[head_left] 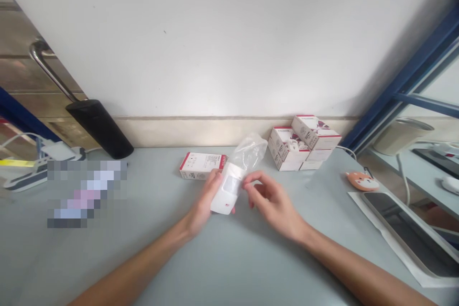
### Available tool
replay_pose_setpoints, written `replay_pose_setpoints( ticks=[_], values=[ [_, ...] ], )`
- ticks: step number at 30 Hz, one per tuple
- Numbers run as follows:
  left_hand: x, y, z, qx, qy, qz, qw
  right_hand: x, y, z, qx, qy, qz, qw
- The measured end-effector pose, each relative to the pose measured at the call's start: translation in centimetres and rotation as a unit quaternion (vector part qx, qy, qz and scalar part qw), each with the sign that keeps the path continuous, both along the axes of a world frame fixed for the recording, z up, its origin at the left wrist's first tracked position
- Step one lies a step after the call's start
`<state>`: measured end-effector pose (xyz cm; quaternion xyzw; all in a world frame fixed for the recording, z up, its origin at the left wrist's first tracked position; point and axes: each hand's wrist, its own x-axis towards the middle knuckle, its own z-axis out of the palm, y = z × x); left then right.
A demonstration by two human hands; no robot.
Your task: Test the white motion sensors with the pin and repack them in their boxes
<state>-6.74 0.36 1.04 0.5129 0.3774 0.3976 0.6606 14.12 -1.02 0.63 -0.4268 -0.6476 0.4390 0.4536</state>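
Note:
A white motion sensor (228, 190) with a pale window sits partly inside a clear plastic bag (253, 146), whose loose end points up and away. My left hand (201, 208) grips the sensor from its left side, thumb in front and a fingertip showing at its lower right. On the other side, my right hand (274, 203) has thumb and fingers pinched together at the bag's right edge, beside the sensor's window. Just behind my left hand lies a white and red printed box (198, 165), partly covered by the bag and hand.
Several similar boxes (317, 141) are stacked against the wall, white parts showing in one. At right lie a tablet (412, 234) on a white sheet and an orange animal-faced object (362, 180). A black cylinder (100, 126), power strip (43, 172) and blurred-out item (88, 193) occupy the left.

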Motion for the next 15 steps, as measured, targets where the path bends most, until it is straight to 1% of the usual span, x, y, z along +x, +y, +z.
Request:
replay_pose_setpoints(
  ticks=[2,3,4,5,7,9,11,13,15],
  values=[
    [0.2,-0.1,0.4,0.013,0.028,0.005,1.0,-0.1,0.3,-0.2,-0.08,0.068,-0.027,0.994],
    [0.3,-0.1,0.5,0.02,0.034,0.005,0.999,-0.1,0.5,-0.2,-0.109,0.087,-0.024,0.99],
    [0.4,0.0,0.6,0.029,0.034,0.003,0.999,0.0,0.6,-0.2,-0.124,0.09,-0.006,0.988],
    [0.4,0.1,0.5,0.041,0.03,0.0,0.999,0.1,0.7,-0.1,-0.125,0.081,0.018,0.989],
    [0.6,0.4,0.2,0.07,0.022,-0.007,0.997,0.4,0.9,0.1,-0.08,0.044,0.048,0.995],
    [0.6,0.8,-0.2,0.099,0.025,-0.006,0.995,0.9,1.1,0.5,-0.01,-0.015,0.036,0.999],
    [0.5,1.0,-0.5,0.119,0.044,-0.007,0.992,1.5,1.4,0.9,0.036,-0.077,0.016,0.996],
    [0.3,0.9,-0.6,0.13,0.063,-0.005,0.99,2.1,1.7,1.1,0.051,-0.128,0.023,0.99],
    [0.1,0.5,-0.4,0.142,0.076,0.009,0.987,2.6,2.0,1.1,0.056,-0.172,0.04,0.983]
  ],
)
